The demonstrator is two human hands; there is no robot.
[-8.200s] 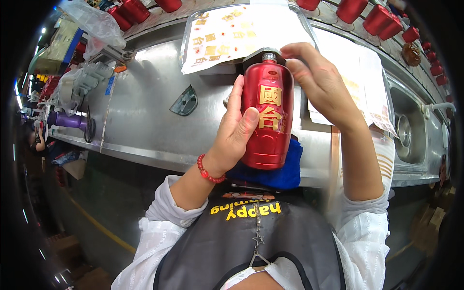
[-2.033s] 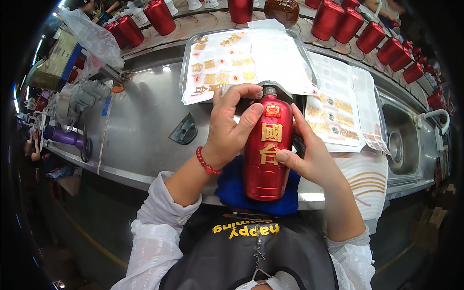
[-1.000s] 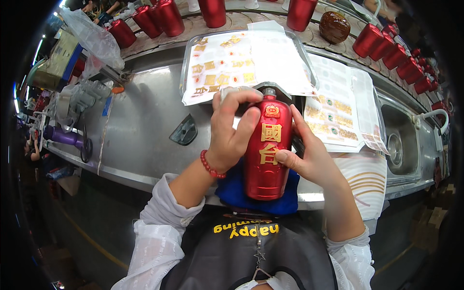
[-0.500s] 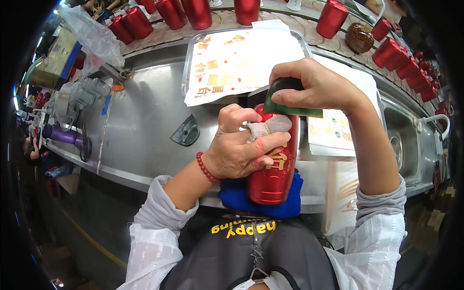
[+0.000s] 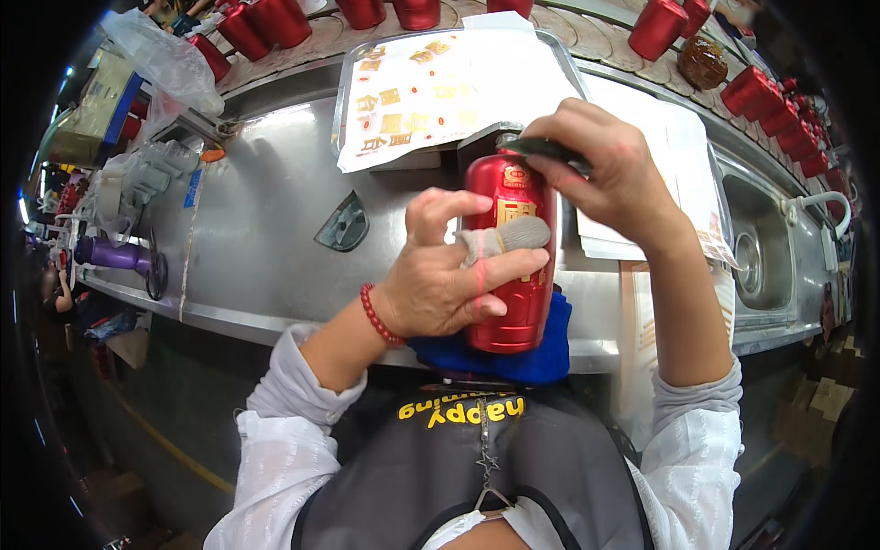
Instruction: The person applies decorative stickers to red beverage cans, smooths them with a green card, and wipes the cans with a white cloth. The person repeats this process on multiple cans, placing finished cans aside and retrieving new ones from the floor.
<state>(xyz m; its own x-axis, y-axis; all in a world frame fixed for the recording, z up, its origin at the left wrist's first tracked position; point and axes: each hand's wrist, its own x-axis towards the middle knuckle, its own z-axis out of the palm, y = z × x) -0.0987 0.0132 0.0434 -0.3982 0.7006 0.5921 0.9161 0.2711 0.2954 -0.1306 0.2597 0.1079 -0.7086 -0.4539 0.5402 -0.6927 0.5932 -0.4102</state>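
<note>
A glossy red bottle [image 5: 506,330] with gold characters lies tilted on a folded blue cloth [image 5: 547,353], its neck pointing away from me. My left hand [image 5: 440,275] grips its left side, fingers across the front; one finger wears a grey fabric cover [image 5: 522,236]. At the bottle's neck, my right hand [image 5: 610,160] pinches a dark green scraper [image 5: 548,152], seen nearly edge-on. Whether the scraper touches the bottle I cannot tell. Another dark green scraper [image 5: 345,223] lies flat on the steel bench [image 5: 266,202], left of my left hand.
Beyond the bottle, a metal tray [image 5: 341,101] bears a white sheet of gold and red decals [image 5: 403,105]. More white sheets [image 5: 632,115] lie right, near a sink [image 5: 765,266]. Red bottles [image 5: 658,27] stand along a conveyor [image 5: 587,35]. A purple flask [image 5: 115,254] is far left.
My right hand has lifted the scraper off the bottle's upper front toward its neck and turned it edge-on. More gold lettering shows. My left hand keeps its grip; the view has shifted slightly.
</note>
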